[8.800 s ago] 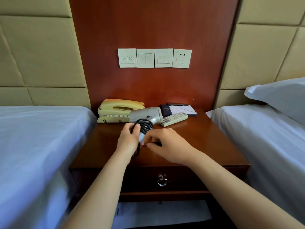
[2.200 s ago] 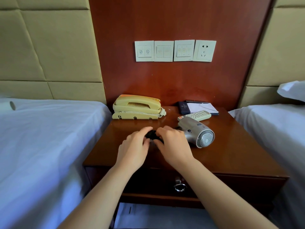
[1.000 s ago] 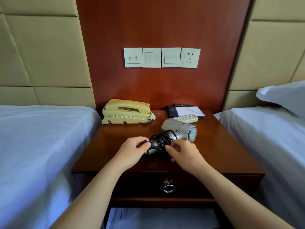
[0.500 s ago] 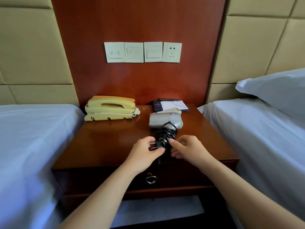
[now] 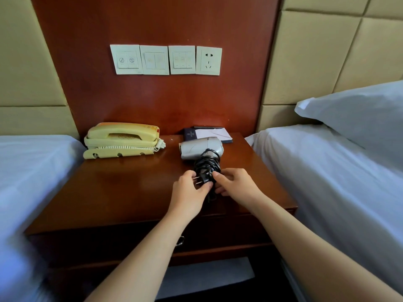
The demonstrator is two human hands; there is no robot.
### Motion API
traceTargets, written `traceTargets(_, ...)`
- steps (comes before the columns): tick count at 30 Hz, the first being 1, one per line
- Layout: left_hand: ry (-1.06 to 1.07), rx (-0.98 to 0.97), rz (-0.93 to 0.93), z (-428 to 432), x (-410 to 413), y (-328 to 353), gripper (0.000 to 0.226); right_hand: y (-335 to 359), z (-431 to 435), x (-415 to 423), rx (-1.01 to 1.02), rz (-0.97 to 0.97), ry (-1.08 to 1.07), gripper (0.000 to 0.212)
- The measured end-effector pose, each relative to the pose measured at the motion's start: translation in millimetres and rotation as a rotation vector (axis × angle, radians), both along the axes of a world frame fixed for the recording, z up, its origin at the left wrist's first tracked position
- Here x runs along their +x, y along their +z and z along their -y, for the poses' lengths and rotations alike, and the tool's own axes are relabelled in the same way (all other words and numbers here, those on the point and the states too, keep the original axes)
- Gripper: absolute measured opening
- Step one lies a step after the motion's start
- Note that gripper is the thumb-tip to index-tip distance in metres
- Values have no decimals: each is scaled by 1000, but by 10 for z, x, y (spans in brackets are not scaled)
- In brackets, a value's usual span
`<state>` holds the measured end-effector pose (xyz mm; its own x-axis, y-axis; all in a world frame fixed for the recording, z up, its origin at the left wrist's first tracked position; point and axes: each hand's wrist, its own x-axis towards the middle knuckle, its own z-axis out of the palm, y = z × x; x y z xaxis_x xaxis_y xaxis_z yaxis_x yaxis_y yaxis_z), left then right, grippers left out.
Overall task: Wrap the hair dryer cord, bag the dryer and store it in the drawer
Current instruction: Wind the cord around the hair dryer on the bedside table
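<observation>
A silver hair dryer (image 5: pixel 199 148) lies on the wooden nightstand (image 5: pixel 122 188), barrel across, handle pointing toward me. Its black cord (image 5: pixel 207 165) is coiled round the handle. My left hand (image 5: pixel 189 192) pinches the black plug (image 5: pixel 201 179), whose metal prongs stick out to the left. My right hand (image 5: pixel 233 185) grips the wrapped handle from the right, thumb on the coils. The drawer (image 5: pixel 218 234) below the top is closed; its metal ring pull (image 5: pixel 180 240) shows beside my left forearm. No bag is in view.
A yellow telephone (image 5: pixel 122 140) sits at the back left of the nightstand. A dark booklet and a notepad (image 5: pixel 212 135) lie behind the dryer. White beds flank both sides, a pillow (image 5: pixel 357 114) on the right one. Switches and a socket (image 5: pixel 209 60) are on the wall.
The dryer has been turned from lying sideways so its handle points at me. My left hand has shifted onto the plug; the remote behind the dryer is now hidden.
</observation>
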<state>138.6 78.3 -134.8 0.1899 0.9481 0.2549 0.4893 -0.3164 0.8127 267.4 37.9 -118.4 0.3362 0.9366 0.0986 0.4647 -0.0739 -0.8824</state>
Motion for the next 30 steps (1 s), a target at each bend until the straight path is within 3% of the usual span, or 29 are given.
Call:
traceTargets(13, -70, -9, -2, -96, -83, -9, 45, -23, -85, -40, -10, 41, -35, 32)
traceTargets(19, -222, -41, -75, 14, -97, 50, 36, 7, 80, 2, -23, 54, -50, 27)
traceTargets(24, -352, -156, -122, 167, -128, 124, 65, 52, 293, -65, 26, 138, -50, 30)
traceTargets(28, -361, -204, -151, 251, -203, 182, 48, 76, 497, -127, 10, 116, -49, 42)
traceTargets(30, -340, -207, -170, 333, -264, 239, 36, 67, 612, -161, -27, 233, -96, 43)
